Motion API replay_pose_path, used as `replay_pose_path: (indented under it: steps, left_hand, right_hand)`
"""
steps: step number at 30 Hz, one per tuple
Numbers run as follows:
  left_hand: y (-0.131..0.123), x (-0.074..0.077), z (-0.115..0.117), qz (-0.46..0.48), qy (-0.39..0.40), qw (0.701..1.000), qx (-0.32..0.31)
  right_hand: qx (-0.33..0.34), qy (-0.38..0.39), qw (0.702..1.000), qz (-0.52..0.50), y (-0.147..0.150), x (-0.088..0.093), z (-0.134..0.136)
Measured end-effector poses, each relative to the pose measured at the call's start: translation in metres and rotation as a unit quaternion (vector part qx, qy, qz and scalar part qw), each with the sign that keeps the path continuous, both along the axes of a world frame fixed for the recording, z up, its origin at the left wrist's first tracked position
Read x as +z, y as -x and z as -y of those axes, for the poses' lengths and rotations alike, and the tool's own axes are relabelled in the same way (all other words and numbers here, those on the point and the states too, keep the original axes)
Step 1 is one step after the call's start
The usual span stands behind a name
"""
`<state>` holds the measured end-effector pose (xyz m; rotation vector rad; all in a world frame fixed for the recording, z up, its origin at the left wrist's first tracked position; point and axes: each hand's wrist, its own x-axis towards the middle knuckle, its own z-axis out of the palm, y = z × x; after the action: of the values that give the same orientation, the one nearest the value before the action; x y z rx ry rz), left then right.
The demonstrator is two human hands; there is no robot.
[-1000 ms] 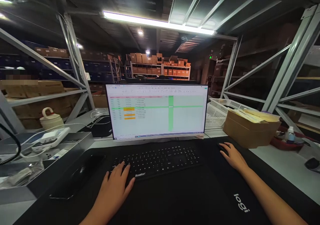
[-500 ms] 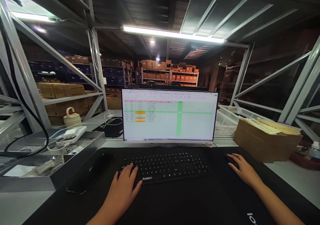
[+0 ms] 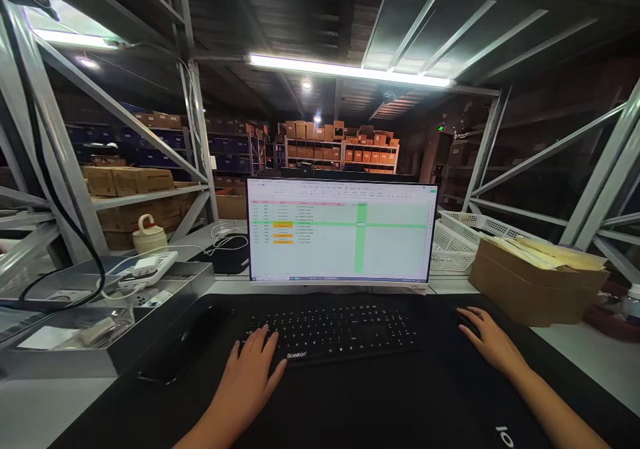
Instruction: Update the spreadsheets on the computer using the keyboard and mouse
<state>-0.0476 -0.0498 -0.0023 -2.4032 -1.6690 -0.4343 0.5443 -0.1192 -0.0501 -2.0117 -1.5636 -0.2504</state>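
My left hand (image 3: 249,367) lies palm down with fingers spread over the left end of a black keyboard (image 3: 345,332). The fingertips rest on its lower-left keys, and the thumb sits by the "Bosston" lettering on the front edge. On the right, my right hand (image 3: 493,342) is cupped over a dark computer mouse, which is almost wholly hidden beneath it against the black desk mat (image 3: 370,402). Behind the keyboard stands a monitor (image 3: 320,256) showing a spreadsheet with a green highlighted row and column and several orange cells.
A black phone-like slab (image 3: 167,362) lies left of the keyboard. Beyond it are a grey tray (image 3: 165,329) of small items, a power strip (image 3: 150,269) and a cream lidded container (image 3: 150,237). At right stand a cardboard box (image 3: 530,286) of papers and white baskets (image 3: 453,252). Metal racks frame the desk.
The whole view has shifted slightly, so things appear a little further right. Both hands stay in place on the keyboard and mouse, and the screen looks the same.
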Motion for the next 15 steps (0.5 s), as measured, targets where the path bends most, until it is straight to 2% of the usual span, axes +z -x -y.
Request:
replay_pose_path:
  steps: [9, 15]
  left_hand:
    - [-0.0012, 0.0029, 0.0006, -0.015, 0.016, 1.000, 0.007]
    - [0.0015, 0.0000, -0.0012, -0.012, 0.007, 1.000, 0.004]
  right_hand:
    - [0.010, -0.013, 1.000, 0.008, -0.0091, -0.0095, -0.0060]
    - [0.008, -0.006, 1.000, 0.009, -0.0080, -0.0091, -0.0059]
